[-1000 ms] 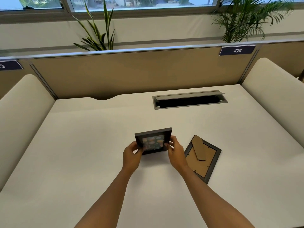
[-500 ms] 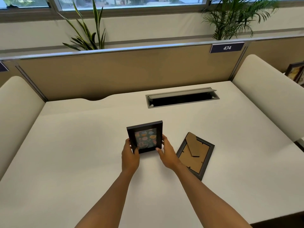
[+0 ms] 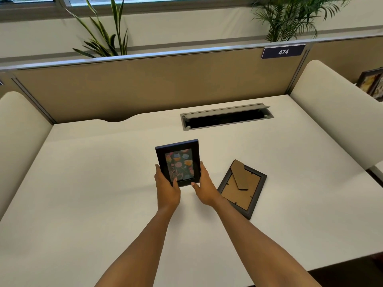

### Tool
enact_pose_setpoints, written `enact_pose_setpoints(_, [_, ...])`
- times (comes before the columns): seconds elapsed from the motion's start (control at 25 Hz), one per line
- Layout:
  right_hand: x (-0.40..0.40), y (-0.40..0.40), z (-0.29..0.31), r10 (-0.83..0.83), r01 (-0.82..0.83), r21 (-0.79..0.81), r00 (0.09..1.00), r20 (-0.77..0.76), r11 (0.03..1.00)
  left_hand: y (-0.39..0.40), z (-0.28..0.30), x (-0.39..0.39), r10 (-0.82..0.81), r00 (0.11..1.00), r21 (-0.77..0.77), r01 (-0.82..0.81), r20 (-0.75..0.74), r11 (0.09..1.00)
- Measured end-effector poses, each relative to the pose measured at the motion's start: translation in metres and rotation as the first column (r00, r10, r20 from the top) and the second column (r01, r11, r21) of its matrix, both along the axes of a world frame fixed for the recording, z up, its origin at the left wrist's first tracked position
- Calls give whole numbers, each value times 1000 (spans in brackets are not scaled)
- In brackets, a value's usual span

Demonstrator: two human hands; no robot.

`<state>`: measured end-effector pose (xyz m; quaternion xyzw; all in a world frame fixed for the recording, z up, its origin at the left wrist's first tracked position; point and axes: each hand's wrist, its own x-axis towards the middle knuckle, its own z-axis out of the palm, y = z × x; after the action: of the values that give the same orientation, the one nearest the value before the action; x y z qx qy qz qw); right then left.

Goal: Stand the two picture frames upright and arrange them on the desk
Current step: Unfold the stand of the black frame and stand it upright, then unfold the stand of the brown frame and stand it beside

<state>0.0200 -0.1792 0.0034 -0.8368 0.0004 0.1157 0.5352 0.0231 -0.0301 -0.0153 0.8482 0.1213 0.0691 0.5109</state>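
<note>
Both forearms reach forward from six o'clock over the white desk [image 3: 83, 193]; the left hand [image 3: 167, 188] and right hand [image 3: 204, 189] clamp the lower side edges of the dark picture frame [image 3: 178, 162], thumbs on its front, holding it upright in portrait at the desk's centre. The second frame [image 3: 242, 188] lies face down at four o'clock of the held one, its cardboard back up, just beside the right wrist.

Both hands [image 3: 167, 189] [image 3: 204, 188] forward, fingers clasped
</note>
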Motion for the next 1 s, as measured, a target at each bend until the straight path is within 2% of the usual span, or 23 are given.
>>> enact_pose_setpoints(0.08, [-2,-3,-2,-22,22,3,1000,1,1000,-8,4,-5,115,993,113,-117,23,987])
enact_pose_setpoints(0.16, [-7,-14,-6,-88,88,1,995,57,996,-15,11,-10,149,975,267,-189,163,945])
enact_pose_setpoints(0.28, [-15,-45,-14,-265,278,-71,952,157,958,-29,17,-17,-126,925,411,-35,359,911])
enact_pose_setpoints(0.4, [-22,-76,-18,-445,492,-200,864,237,847,-48,18,-23,-380,846,498,162,375,852])
enact_pose_setpoints(0.48, [-22,-90,-18,-454,543,-276,829,328,793,-61,16,-23,-534,791,571,299,300,764])
enact_pose_setpoints(0.52, [-23,-95,-18,-453,542,-297,832,319,786,-66,13,-23,-600,766,601,372,232,708])
enact_pose_setpoints(0.64, [-21,-102,-18,-526,550,-306,835,162,777,-77,-1,-27,-723,690,578,602,-29,551])
enact_pose_setpoints(0.76, [-16,-105,-18,-534,535,-342,839,106,773,-79,-18,-31,-746,614,542,732,-260,413])
enact_pose_setpoints(0.84, [-10,-109,-17,-530,524,-357,843,89,773,-78,-24,-33,-739,591,525,762,-324,379])
enact_pose_setpoints(1.0, [-9,-114,-17,-552,548,-298,830,79,781,-82,-21,-31,-720,603,548,751,-343,368])
